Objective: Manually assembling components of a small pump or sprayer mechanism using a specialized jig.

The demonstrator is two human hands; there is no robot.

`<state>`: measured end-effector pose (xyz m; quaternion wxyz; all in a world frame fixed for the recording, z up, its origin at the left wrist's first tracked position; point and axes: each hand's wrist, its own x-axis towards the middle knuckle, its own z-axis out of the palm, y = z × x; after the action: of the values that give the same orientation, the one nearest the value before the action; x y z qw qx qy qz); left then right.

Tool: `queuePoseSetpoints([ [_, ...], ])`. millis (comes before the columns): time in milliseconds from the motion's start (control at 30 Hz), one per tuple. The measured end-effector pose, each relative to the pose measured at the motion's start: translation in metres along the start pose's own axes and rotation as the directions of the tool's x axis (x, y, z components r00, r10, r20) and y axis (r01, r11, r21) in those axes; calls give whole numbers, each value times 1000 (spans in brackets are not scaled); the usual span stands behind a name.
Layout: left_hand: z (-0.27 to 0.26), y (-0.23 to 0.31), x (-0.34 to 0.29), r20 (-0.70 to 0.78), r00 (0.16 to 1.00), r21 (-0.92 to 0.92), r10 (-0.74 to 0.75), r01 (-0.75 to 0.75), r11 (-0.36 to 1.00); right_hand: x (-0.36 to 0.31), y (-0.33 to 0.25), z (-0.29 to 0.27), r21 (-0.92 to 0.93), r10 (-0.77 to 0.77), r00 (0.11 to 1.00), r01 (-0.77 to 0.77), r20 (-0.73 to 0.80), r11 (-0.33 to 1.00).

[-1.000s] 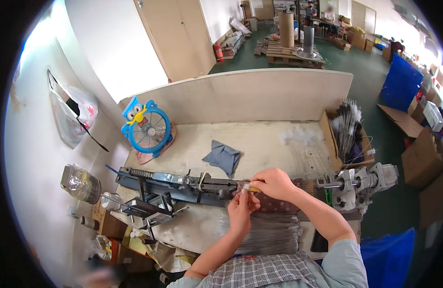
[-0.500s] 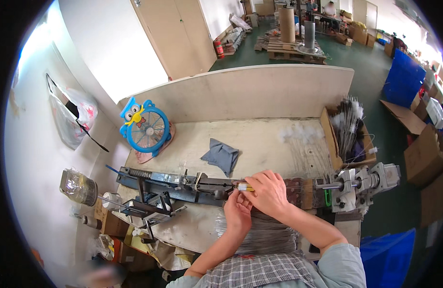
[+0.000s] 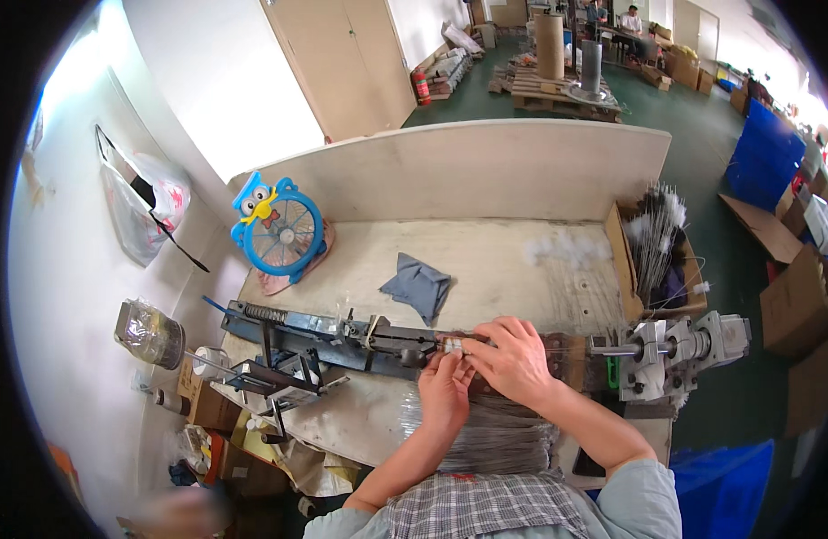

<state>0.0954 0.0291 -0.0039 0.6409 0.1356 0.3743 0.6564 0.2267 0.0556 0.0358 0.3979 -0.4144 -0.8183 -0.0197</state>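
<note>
The left hand [image 3: 444, 395] and right hand [image 3: 515, 364] meet at a small pale piece [image 3: 452, 344], by the right end of a dark metal bar [image 3: 394, 344] on the counter [image 3: 360, 247]; I cannot tell if either is clamped on it; thin wires [image 3: 499, 445] lie nearer.

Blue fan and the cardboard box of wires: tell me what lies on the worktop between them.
In the head view, a crumpled grey cloth lies nearer the blue fan; loose wires with white tufts lie nearer the cardboard box.
</note>
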Motion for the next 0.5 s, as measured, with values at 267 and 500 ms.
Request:
queuePoseSetpoints([
  [267, -5, 3, -1, 9, 1000, -112, -13, 13, 994, 10, -9, 11, 99, -11, 990, -3, 140, 995],
  [500, 2, 11, -5, 39, 997, -174, -64, 70, 982, 15, -15, 17, 116, 20, 998, -28, 64, 993],
])
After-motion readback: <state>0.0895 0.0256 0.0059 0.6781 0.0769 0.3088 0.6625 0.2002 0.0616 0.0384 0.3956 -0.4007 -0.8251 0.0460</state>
